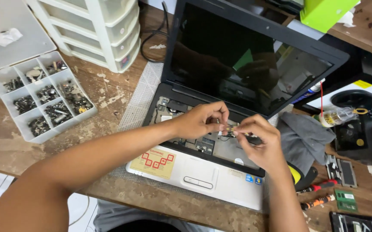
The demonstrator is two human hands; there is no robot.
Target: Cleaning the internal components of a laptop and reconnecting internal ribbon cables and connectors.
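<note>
fingers of the left hand (201,120) and right hand (257,135) pinch a small cable (233,129) lying crosswise between them over the open laptop (194,172).

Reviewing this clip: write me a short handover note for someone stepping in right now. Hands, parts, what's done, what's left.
Left hand and right hand meet over the open laptop, pinching a small part between fingertips; what it is cannot be told.
Done: keyboard is off, the laptop's internals exposed.
Left: keyboard bay still open, part not seated.
Sorted screws sit in the compartment tray to the left; screwdrivers and a grey cloth lie to the right.
</note>
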